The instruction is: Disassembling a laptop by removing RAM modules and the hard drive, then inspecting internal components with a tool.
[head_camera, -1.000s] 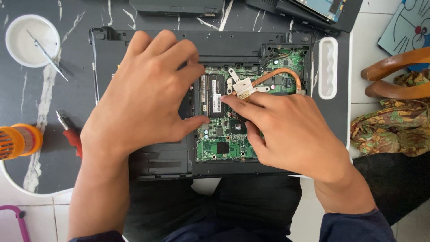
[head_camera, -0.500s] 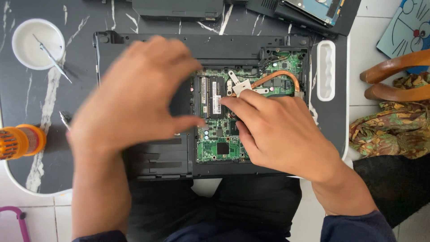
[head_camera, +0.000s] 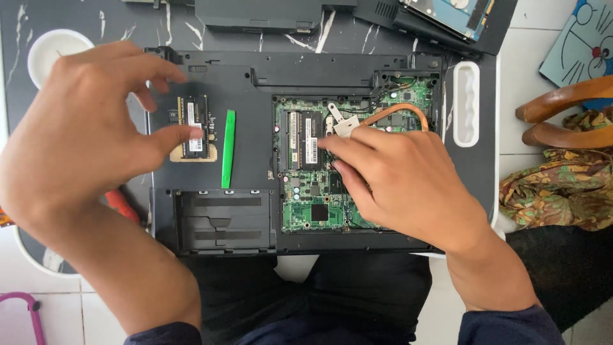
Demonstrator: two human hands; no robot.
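Observation:
An opened black laptop (head_camera: 249, 102) lies upside down on a dark marble table, its green circuit board (head_camera: 316, 198) exposed. My right hand (head_camera: 408, 185) rests on the board, fingertips by the seated memory modules (head_camera: 300, 140) and a copper heat pipe (head_camera: 402, 112). My left hand (head_camera: 83, 134) hovers at the laptop's left edge, fingers spread, holding nothing. Just beyond its thumb, a loose memory module (head_camera: 193, 126) lies on the laptop case, with a green pry tool (head_camera: 227, 148) beside it.
A white bowl (head_camera: 54, 48) stands at the table's far left corner. A red-handled tool (head_camera: 121, 204) lies under my left wrist. A black battery pack (head_camera: 262, 14) and a hard drive (head_camera: 447, 9) lie at the back. A white plastic piece (head_camera: 466, 102) sits right of the laptop.
My left hand has lifted off the laptop and moved left, uncovering the loose memory module and the green pry tool. My right hand has stayed on the board.

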